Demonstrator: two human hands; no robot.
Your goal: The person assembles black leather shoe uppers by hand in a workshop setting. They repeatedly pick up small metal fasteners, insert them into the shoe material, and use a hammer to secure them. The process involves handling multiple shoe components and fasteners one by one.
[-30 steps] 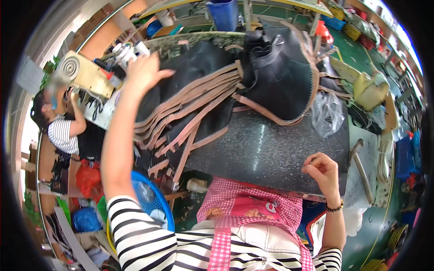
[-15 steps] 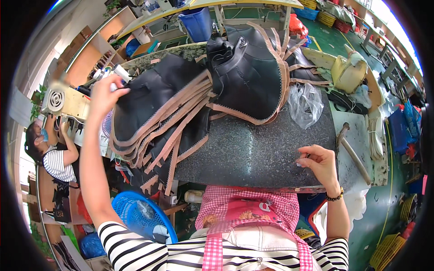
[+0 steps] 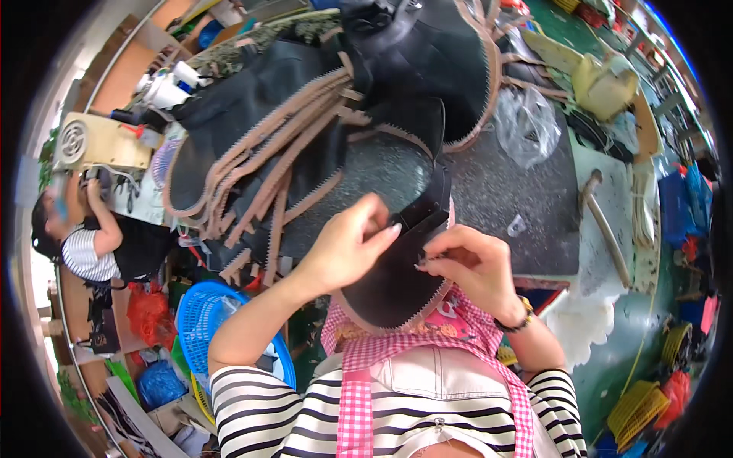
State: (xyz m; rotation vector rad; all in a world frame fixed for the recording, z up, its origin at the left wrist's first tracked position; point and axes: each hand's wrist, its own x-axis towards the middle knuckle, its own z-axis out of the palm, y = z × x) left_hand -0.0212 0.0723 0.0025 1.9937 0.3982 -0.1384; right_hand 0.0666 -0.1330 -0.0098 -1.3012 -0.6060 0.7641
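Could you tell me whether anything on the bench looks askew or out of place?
Mostly the pile: its black pieces with tan zigzag edges fan out unevenly and droop over the bench's left edge. A crumpled clear bag lies loose beside it. The piece in the left hand and right hand looks undamaged.

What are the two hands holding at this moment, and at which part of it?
Both hold one black piece with a zigzag tan edge: left hand on its upper left side, right hand pinching its right edge.
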